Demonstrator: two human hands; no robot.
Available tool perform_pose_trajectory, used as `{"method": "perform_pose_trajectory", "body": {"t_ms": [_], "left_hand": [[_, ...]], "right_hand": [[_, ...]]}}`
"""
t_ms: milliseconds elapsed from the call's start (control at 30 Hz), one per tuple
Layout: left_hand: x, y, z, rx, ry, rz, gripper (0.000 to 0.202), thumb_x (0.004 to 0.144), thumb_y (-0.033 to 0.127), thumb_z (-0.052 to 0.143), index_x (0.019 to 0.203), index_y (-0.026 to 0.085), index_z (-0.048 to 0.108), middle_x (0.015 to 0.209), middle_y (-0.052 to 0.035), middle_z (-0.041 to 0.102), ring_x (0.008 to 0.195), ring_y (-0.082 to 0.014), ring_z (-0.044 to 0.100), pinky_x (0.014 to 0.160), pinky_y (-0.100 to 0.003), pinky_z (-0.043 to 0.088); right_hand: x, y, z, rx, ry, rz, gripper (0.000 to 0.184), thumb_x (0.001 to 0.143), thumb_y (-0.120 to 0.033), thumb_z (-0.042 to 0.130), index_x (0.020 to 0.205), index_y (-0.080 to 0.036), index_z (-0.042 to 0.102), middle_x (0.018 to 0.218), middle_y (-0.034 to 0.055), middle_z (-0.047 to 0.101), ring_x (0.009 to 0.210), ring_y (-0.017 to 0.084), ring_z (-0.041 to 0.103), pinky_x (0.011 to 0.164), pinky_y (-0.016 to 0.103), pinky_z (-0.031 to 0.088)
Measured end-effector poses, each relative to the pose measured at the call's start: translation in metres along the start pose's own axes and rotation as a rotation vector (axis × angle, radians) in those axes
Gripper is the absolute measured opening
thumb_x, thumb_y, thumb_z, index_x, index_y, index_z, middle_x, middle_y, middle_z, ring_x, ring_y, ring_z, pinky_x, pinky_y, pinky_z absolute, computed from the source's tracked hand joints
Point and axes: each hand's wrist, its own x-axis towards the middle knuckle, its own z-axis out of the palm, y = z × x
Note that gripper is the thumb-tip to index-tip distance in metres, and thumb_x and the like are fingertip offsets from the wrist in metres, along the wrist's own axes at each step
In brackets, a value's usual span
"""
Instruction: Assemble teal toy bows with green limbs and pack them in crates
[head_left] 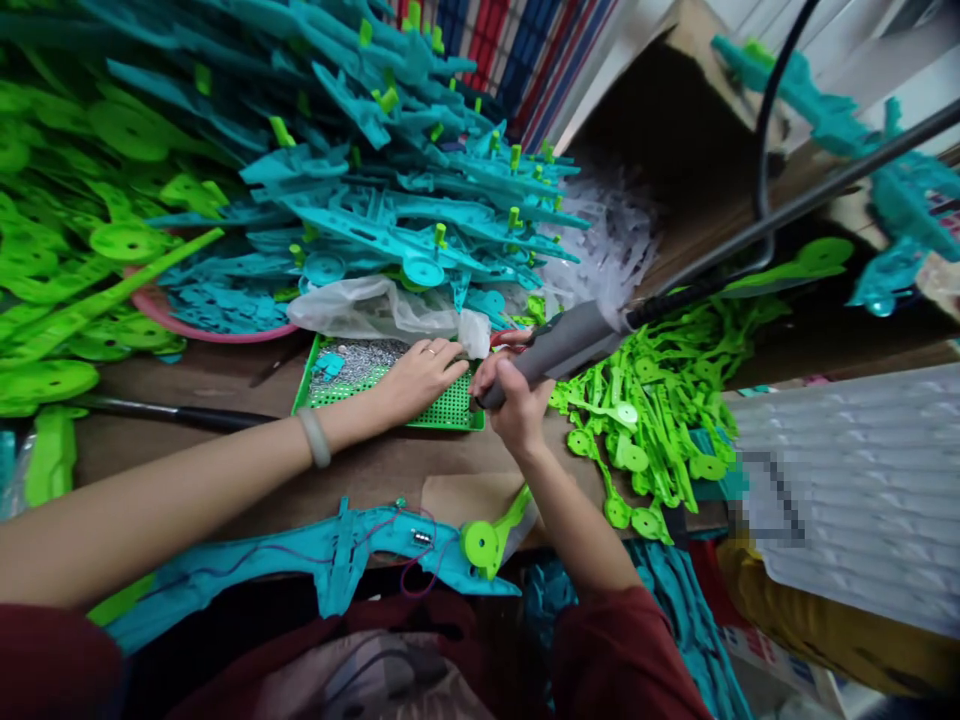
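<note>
My right hand point(517, 400) is wrapped around a grey electric screwdriver point(570, 345), its tip end pointing down and left. My left hand point(424, 378) reaches over a green perforated tray point(442, 408), fingers stretched out. Small metal screws point(367, 358) and a few blue bits lie in that tray. A small whitish piece point(474, 333) sits by the left fingertips; whether they touch it I cannot tell. Close to my body lies a long turquoise plastic part point(300, 550) with thin dark wires, a small metal piece and a lime-green disc-ended piece point(484, 545) at its right end.
A tall heap of turquoise parts point(390, 210) rises at the back. Lime-green parts are piled left point(45, 250) and right point(645, 410). A pink basin point(187, 325) holds turquoise pieces. A black-handled tool point(217, 415) lies left. A metal rod point(817, 180) and cable cross the upper right.
</note>
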Motion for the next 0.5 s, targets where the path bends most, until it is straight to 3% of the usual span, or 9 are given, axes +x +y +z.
{"method": "perform_pose_trajectory", "body": {"t_ms": [133, 200, 267, 333, 400, 500], "left_hand": [[-0.026, 0.016, -0.038, 0.016, 0.021, -0.035, 0.016, 0.096, 0.014, 0.052, 0.090, 0.013, 0.066, 0.092, -0.0103, 0.065, 0.086, -0.0252, 0.059, 0.070, -0.036, 0.042], [-0.058, 0.043, -0.056, -0.032, 0.035, -0.034, 0.019, 0.097, 0.016, 0.051, 0.083, 0.015, 0.064, 0.082, -0.0066, 0.062, 0.076, -0.0237, 0.056, 0.065, -0.036, 0.040], [-0.091, 0.082, -0.066, -0.147, 0.075, 0.005, 0.022, 0.099, 0.018, 0.047, 0.088, 0.015, 0.067, 0.087, -0.0070, 0.064, 0.080, -0.0237, 0.057, 0.071, -0.037, 0.042], [-0.117, 0.125, -0.064, -0.273, 0.123, 0.002, 0.029, 0.101, 0.018, 0.041, 0.094, 0.016, 0.068, 0.088, -0.0057, 0.067, 0.083, -0.0218, 0.058, 0.078, -0.037, 0.043], [-0.128, 0.162, -0.052, -0.348, 0.149, -0.001, 0.030, 0.103, 0.023, 0.041, 0.107, 0.017, 0.069, 0.108, -0.0053, 0.071, 0.102, -0.0216, 0.060, 0.095, -0.038, 0.041], [-0.123, 0.192, -0.025, -0.291, 0.118, 0.088, 0.035, 0.102, 0.025, 0.042, 0.126, 0.015, 0.065, 0.134, -0.0061, 0.065, 0.126, -0.0233, 0.054, 0.108, -0.040, 0.035]], "right_hand": [[-0.014, 0.021, 0.004, 0.045, -0.006, -0.028, 0.034, 0.084, -0.041, 0.069, 0.107, -0.023, 0.050, 0.057, -0.0089, 0.054, 0.048, 0.012, 0.052, 0.049, 0.027, 0.046], [-0.020, 0.031, 0.001, 0.072, -0.027, -0.033, 0.033, 0.085, -0.038, 0.069, 0.108, -0.024, 0.049, 0.059, -0.0088, 0.056, 0.048, 0.012, 0.053, 0.048, 0.026, 0.045], [-0.023, 0.039, -0.002, 0.086, -0.042, -0.018, 0.033, 0.084, -0.037, 0.069, 0.107, -0.024, 0.049, 0.059, -0.0093, 0.056, 0.048, 0.012, 0.054, 0.048, 0.026, 0.045], [-0.024, 0.045, -0.004, 0.091, -0.041, 0.014, 0.034, 0.083, -0.039, 0.070, 0.105, -0.024, 0.049, 0.058, -0.0099, 0.054, 0.047, 0.012, 0.054, 0.048, 0.026, 0.045], [-0.024, 0.048, -0.005, 0.085, -0.032, 0.039, 0.036, 0.081, -0.042, 0.071, 0.104, -0.024, 0.049, 0.057, -0.0104, 0.053, 0.046, 0.012, 0.053, 0.048, 0.027, 0.045], [-0.024, 0.048, -0.005, 0.081, -0.013, 0.039, 0.038, 0.079, -0.045, 0.072, 0.102, -0.025, 0.049, 0.055, -0.0108, 0.052, 0.045, 0.012, 0.051, 0.048, 0.027, 0.046]]}}
